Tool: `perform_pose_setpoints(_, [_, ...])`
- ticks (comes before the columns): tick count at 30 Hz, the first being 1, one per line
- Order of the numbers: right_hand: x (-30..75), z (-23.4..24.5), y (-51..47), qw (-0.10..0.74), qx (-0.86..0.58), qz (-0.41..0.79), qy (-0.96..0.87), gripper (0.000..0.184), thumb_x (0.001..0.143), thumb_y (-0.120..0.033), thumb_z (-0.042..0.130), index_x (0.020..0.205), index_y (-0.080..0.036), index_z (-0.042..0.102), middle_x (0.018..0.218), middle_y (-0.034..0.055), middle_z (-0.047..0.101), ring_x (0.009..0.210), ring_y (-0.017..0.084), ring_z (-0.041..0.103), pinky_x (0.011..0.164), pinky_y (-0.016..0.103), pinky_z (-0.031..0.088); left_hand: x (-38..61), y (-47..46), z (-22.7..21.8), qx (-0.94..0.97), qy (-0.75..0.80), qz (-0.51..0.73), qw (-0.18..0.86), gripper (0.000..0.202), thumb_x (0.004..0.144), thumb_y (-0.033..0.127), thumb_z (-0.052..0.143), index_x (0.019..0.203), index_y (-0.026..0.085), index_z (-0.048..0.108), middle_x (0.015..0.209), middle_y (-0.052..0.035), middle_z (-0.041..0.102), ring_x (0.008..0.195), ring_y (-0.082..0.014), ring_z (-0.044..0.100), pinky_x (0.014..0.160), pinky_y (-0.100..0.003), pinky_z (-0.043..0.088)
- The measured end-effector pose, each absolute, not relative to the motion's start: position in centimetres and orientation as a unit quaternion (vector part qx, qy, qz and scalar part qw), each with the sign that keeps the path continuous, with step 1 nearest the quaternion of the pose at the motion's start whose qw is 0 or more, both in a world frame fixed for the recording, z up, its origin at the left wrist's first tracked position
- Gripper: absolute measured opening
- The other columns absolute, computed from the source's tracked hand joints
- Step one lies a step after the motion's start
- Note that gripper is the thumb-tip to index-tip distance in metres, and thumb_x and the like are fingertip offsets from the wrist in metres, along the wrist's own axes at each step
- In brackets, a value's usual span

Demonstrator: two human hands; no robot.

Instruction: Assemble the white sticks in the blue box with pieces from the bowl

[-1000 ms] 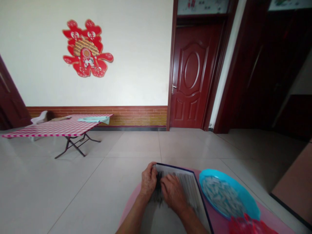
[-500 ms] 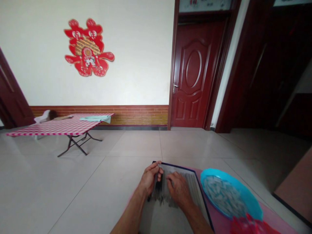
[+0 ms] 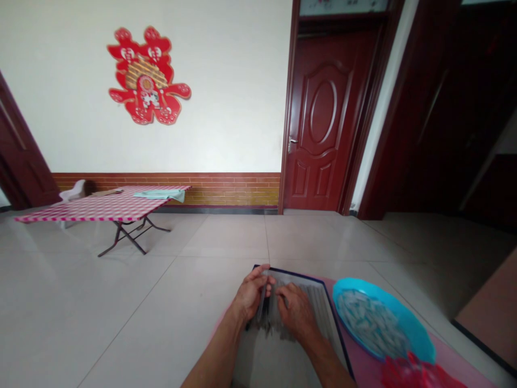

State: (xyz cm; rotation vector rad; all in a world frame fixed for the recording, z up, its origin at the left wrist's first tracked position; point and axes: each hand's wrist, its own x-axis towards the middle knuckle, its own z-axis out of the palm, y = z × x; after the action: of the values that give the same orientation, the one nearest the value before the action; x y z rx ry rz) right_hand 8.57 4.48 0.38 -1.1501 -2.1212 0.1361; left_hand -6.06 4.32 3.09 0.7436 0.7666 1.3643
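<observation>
In front of me lies a shallow tray (image 3: 341,337) with a dark blue rim, bearing rows of thin grey strips (image 3: 319,299) laid side by side. My left hand (image 3: 250,293) is at the tray's left side, its fingers curled around a slim grey strip (image 3: 262,306) that slants down from them. Dark thin pieces show between the hands. Over the strips to the right is my right hand (image 3: 297,310), its fingers bent and pressed together; what they hold, if anything, is hidden. The material of the strips is too blurred to tell.
Right of the tray stands a blue basin (image 3: 422,337) full of small pale pieces, with a red plastic bag (image 3: 416,372) beside it. Both rest on a pink surface (image 3: 365,369). A folding table (image 3: 97,207) with a checked cover stands far left. A red door (image 3: 319,124) is ahead.
My left hand has shifted slightly right, and a grey strip now shows more clearly under its fingers. My right hand has barely moved. The view has tilted a little.
</observation>
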Motion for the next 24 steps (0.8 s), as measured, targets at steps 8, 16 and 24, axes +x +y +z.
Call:
perform_pose_setpoints(8, [8.43, 0.18, 4.37, 0.320, -0.459, 0.060, -0.826, 0.023, 0.084, -0.014, 0.042, 0.081, -0.020, 0.064, 0.079, 0.0040, 0.060, 0.082, 0.019, 0.055, 0.076, 0.030, 0.037, -5.62, 4.63, 2.66, 0.316, 0.344, 0.591, 0.657, 0.044, 0.065, 0.016, 0.067, 0.106, 0.013, 0.054, 0.066, -0.0008, 0.064, 0.050, -0.0086, 0.051, 0.049, -0.019, 0.035])
perform_pose_setpoints(16, [8.39, -0.06, 4.15, 0.289, -0.463, 0.050, -0.836, 0.021, 0.082, -0.014, 0.047, 0.082, -0.022, 0.066, 0.083, 0.0041, 0.062, 0.086, 0.019, 0.055, 0.076, 0.030, 0.037, -5.54, 4.82, 2.34, 0.320, 0.332, 0.590, 0.662, 0.044, 0.064, 0.018, 0.068, 0.105, 0.014, 0.052, 0.065, -0.0014, 0.065, 0.048, -0.0087, 0.051, 0.049, -0.020, 0.036])
perform_pose_setpoints(24, [8.35, -0.22, 4.05, 0.286, -0.464, 0.070, -0.836, 0.022, 0.082, -0.014, 0.047, 0.084, -0.022, 0.067, 0.085, 0.0046, 0.062, 0.086, 0.019, 0.055, 0.077, 0.031, 0.037, -5.56, 4.91, 2.25, 0.307, 0.342, 0.591, 0.663, 0.045, 0.064, 0.014, 0.063, 0.107, 0.013, 0.050, 0.064, -0.0012, 0.065, 0.048, -0.0090, 0.051, 0.048, -0.020, 0.037])
